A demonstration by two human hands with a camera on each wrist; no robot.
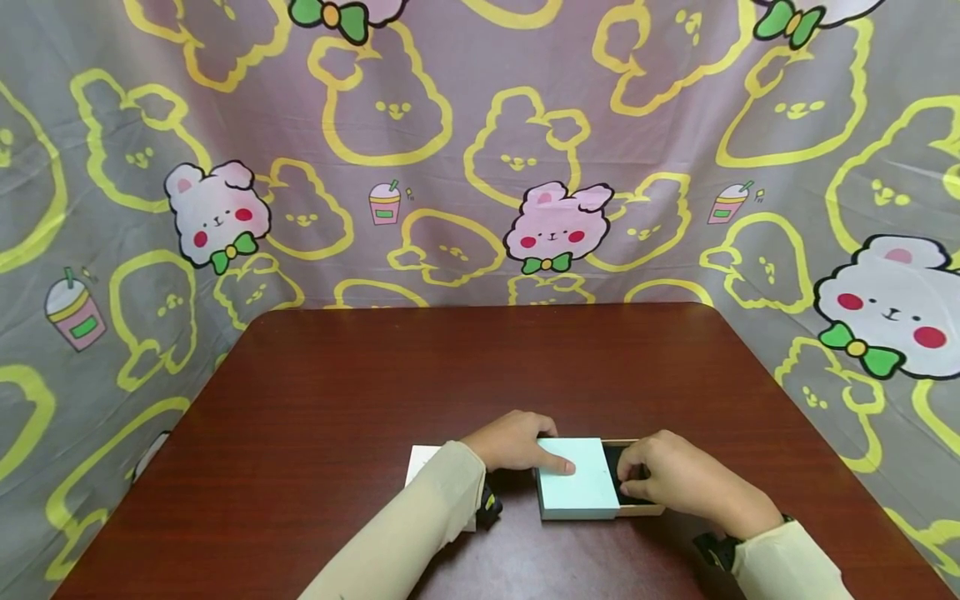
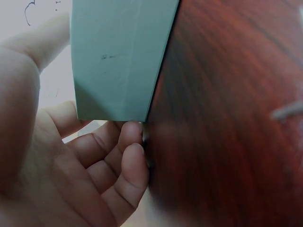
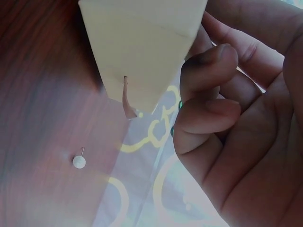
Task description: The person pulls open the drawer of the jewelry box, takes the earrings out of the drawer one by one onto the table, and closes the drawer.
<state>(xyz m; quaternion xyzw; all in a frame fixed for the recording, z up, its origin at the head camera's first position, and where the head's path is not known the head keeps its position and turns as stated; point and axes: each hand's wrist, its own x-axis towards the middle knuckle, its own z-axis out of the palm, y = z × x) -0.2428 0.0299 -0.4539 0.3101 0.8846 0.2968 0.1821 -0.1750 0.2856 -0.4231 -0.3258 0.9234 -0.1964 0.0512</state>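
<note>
A mint-green sliding drawer box [image 1: 577,487] lies on the table, its inner drawer [image 1: 637,510] pulled partly out to the right. My left hand [image 1: 517,442] grips the sleeve's left end, thumb on the lid and fingers around the far side. Over the drawer's dark interior [image 1: 613,457] my right hand [image 1: 663,471] bends its fingers inward; whether the fingertips pinch anything is hidden. In the right wrist view, a ribbon pull tab [image 3: 126,99] hangs from the drawer's pale end. Beside it on the tabletop lies a pearl stud earring [image 3: 79,162].
A flat white item [image 1: 422,458] lies left of the box, partly beneath the left sleeve [image 1: 420,517]. The brown table [image 1: 450,367] ends at a cartoon-printed curtain [image 1: 450,167]. At the left wrist view's right edge is a blurred grey thin thing [image 2: 289,111].
</note>
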